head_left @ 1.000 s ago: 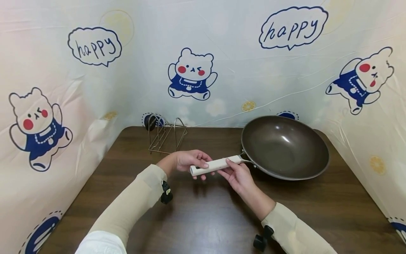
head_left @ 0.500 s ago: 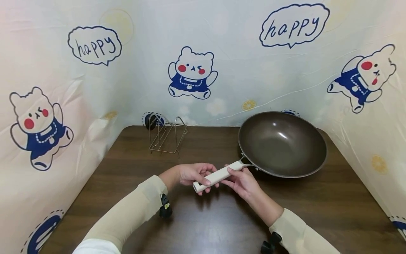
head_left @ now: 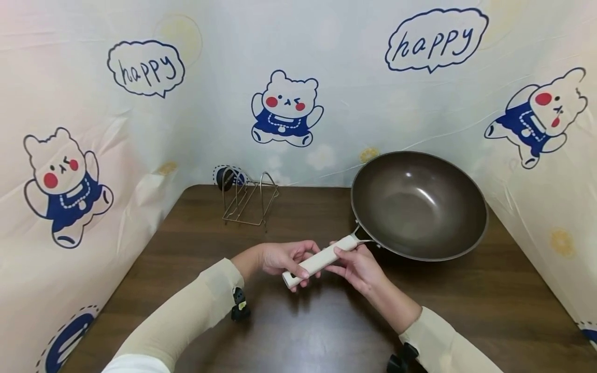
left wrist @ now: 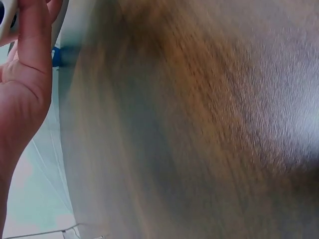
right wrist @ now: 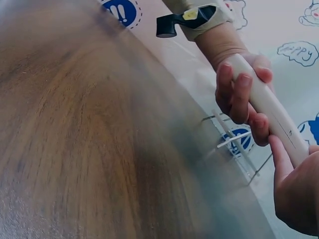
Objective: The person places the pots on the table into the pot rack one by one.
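A dark brown wok (head_left: pixel 417 202) with a white handle (head_left: pixel 322 259) is at the right in the head view, its inside tilted toward me. My left hand (head_left: pixel 285 260) grips the free end of the handle, thumb on top and fingers underneath. Close to the wok, my right hand (head_left: pixel 363 268) pinches the same handle between thumb and fingers. The right wrist view shows the handle (right wrist: pixel 271 109) from below, with the left fingers (right wrist: pixel 239 97) curled around it. Only part of the left hand (left wrist: pixel 30 69) shows at the edge of the left wrist view.
A small wire rack (head_left: pixel 250 207) stands at the back left of the brown wooden table (head_left: pixel 196 223). Printed cloth (head_left: pixel 210 103) hangs behind the table and along both sides. Dark wrist devices (head_left: pixel 240 305) sit on both sleeves.
The handle has come down toward me and slants more steeply. The wok's far rim has risen, showing more of its inside. Both hands have kept hold and moved with the handle.
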`<state>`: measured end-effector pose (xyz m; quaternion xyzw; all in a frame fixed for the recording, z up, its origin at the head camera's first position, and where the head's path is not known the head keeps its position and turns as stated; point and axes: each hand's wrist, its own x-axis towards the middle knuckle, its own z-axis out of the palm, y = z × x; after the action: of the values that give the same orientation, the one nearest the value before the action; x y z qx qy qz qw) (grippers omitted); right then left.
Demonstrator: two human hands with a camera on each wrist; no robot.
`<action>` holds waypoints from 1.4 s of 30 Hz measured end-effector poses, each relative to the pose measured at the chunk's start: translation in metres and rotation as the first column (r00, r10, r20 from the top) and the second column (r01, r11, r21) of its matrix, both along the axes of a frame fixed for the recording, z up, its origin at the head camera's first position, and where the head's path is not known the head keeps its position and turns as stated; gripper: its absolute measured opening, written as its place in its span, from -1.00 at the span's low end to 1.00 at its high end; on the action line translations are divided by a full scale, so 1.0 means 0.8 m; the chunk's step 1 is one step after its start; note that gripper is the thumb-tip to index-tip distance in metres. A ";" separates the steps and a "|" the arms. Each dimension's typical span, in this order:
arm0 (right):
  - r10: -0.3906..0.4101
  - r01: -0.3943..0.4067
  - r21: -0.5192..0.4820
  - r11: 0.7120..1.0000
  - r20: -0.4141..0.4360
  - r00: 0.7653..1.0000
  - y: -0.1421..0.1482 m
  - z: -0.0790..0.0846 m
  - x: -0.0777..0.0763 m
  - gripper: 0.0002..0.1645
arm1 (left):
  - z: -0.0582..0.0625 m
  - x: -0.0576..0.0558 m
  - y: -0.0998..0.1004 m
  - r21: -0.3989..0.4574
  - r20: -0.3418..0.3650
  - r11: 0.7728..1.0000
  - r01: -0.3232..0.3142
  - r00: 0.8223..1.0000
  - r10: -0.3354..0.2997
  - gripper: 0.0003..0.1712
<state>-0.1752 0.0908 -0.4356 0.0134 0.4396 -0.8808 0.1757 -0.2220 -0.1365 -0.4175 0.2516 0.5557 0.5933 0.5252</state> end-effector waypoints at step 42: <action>0.262 -0.209 0.247 0.946 -0.204 0.943 0.013 0.011 -0.004 -0.45 | -0.020 0.026 0.011 -0.035 0.199 0.996 0.081 0.977 -0.072 -0.09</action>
<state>-0.1783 0.1013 -0.4270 -0.1241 0.5510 -0.7941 0.2246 -0.2014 -0.1277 -0.4337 0.2015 0.5036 0.5825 0.6055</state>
